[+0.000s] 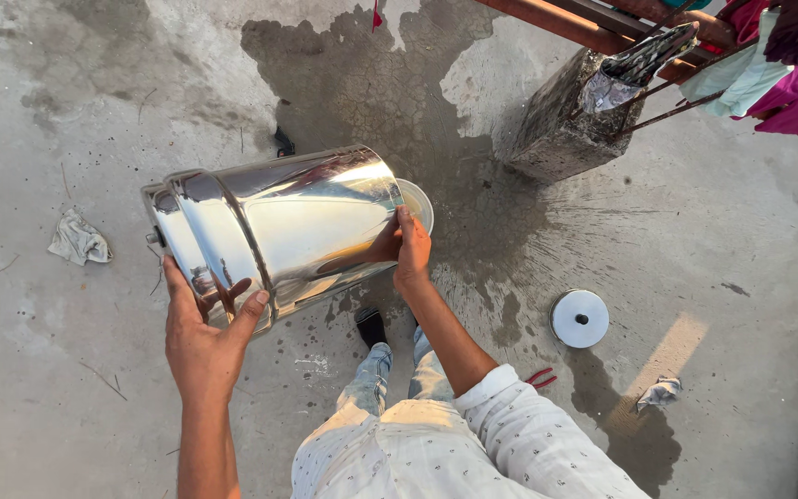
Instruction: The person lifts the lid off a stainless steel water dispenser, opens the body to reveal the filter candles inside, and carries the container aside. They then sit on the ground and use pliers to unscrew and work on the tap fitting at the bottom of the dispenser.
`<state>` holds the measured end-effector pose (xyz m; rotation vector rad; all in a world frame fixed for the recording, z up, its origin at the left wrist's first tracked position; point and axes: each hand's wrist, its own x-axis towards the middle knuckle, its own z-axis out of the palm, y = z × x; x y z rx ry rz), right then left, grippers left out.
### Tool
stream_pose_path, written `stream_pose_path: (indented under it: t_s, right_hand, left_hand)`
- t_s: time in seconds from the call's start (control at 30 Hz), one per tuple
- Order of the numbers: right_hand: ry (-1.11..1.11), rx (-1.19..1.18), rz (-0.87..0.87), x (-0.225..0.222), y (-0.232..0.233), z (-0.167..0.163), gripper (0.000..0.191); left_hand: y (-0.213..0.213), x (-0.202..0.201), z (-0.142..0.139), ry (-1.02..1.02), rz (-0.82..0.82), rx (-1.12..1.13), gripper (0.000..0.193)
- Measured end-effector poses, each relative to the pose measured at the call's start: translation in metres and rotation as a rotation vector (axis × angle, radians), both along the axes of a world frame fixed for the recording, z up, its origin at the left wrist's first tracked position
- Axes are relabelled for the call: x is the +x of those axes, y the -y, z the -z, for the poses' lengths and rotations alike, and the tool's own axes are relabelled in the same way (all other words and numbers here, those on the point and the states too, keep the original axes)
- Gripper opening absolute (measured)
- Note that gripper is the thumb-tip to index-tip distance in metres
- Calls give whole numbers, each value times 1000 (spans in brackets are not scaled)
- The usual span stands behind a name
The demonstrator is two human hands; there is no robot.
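Polished steel, the one large drum [274,231] lies tipped sideways in the air above the wet concrete floor [94,111], the left hand [203,337] cupping its base and the right hand [410,248] gripping its rim, its contents hidden, one round lid [580,318] and two crumpled rags lying well apart on open floor.

White dotted shirt [473,444], rolled sleeves, pale jeans [376,374], black shoe [370,325]

Open concrete floor [713,240] stretches wide to the left, only a crumpled rag [78,238] lying there. On the right, a round white lid [580,318] sits near, another scrap of cloth [659,393] just past it. Up top right, a concrete block [561,125] and metal bars [602,23] hung with clothes [778,74] close that side off.
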<state>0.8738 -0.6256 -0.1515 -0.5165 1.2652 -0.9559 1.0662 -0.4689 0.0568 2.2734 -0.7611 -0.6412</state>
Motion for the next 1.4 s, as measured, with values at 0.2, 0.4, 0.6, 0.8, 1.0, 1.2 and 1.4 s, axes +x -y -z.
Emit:
stream_pose_path:
  t_s: [0.2,0.4,0.6,0.8,1.0,1.2,1.4]
  right_hand:
    - [98,-44,-81,25,-8,-8,55]
    - [216,-11,-31,30,-8,-12,54]
    - [285,-8,112,16,9,-13,54]
    - [482,-26,140,11,34,-29,55]
    - [657,19,176,23,45,-42,57]
    - [693,40,170,25,56,-54,60]
    - [803,77,204,28,64,-70,34]
  left_hand:
    - [-22,9,-7,149,-19,13,126]
    - [-18,4,-25,467,170,-158,116]
    - [17,-8,-51,552,290,-190,114]
    - [65,-23,-77,620,358,-228,118]
    - [117,-26,-96,769,487,-298,115]
    - [152,-36,-102,904,558,-442,114]
    - [166,-59,-114,983,540,-506,110]
